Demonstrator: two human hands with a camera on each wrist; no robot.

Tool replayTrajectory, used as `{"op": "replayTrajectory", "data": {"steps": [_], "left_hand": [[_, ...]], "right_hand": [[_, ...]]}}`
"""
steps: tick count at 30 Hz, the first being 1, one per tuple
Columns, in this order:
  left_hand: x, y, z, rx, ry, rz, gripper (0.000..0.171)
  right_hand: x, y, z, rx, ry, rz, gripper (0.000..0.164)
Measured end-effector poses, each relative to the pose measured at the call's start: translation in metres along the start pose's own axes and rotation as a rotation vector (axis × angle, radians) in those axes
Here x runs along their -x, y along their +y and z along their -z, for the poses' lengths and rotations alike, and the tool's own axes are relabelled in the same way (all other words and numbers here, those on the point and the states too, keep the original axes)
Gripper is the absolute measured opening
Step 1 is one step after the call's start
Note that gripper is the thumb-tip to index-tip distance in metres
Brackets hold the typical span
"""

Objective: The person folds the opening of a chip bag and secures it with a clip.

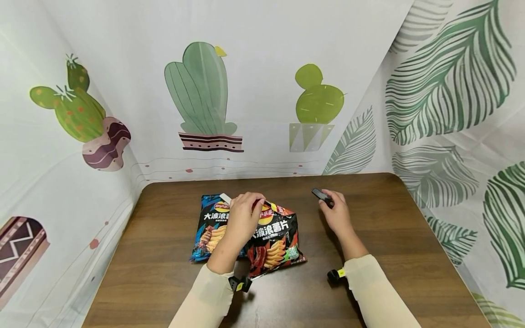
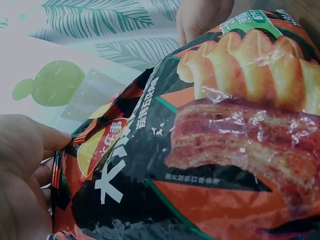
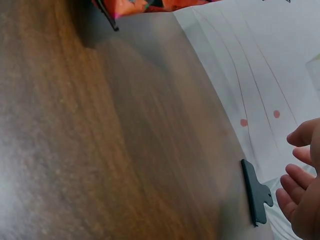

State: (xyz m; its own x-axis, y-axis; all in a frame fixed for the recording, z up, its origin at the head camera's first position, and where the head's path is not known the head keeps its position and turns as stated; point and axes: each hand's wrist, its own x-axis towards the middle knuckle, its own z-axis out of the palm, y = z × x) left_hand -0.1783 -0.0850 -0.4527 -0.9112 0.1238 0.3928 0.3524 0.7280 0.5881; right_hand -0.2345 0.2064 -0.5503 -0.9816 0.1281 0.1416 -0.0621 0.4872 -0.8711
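Observation:
My left hand (image 1: 244, 218) pinches the top edge of a black and red chip bag (image 1: 272, 243). In the left wrist view the thumb and fingers grip the bag's folded upper end, and the chip bag (image 2: 225, 135) stands tilted, its printed front showing. Right of it, my right hand (image 1: 337, 214) is beside a black bag clip (image 1: 321, 196). The right wrist view shows loosely bent fingers (image 3: 295, 185) apart from the clip (image 3: 254, 195), holding nothing. A black and blue chip bag (image 1: 206, 230) lies at the left, partly covered by my left arm.
A white clip (image 1: 225, 198) sits at the top of the blue bag, partly hidden by my left hand. All this is on a brown wooden table (image 1: 164, 255). A printed cloth (image 1: 262, 91) with cacti and leaves hangs behind the table's far edge.

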Motion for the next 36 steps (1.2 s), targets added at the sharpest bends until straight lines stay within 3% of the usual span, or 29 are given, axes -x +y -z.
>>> {"op": "replayTrajectory", "data": {"steps": [19,36], "left_hand": [[0.001,0.000,0.000,0.009,0.000,0.014,0.015],[0.001,0.000,0.000,0.016,0.011,0.005,0.015]], "right_hand": [[-0.013,0.019,0.006,0.129,0.039,-0.077,0.044],[-0.024,0.030,0.006,0.199,-0.013,-0.104,0.052]]}}
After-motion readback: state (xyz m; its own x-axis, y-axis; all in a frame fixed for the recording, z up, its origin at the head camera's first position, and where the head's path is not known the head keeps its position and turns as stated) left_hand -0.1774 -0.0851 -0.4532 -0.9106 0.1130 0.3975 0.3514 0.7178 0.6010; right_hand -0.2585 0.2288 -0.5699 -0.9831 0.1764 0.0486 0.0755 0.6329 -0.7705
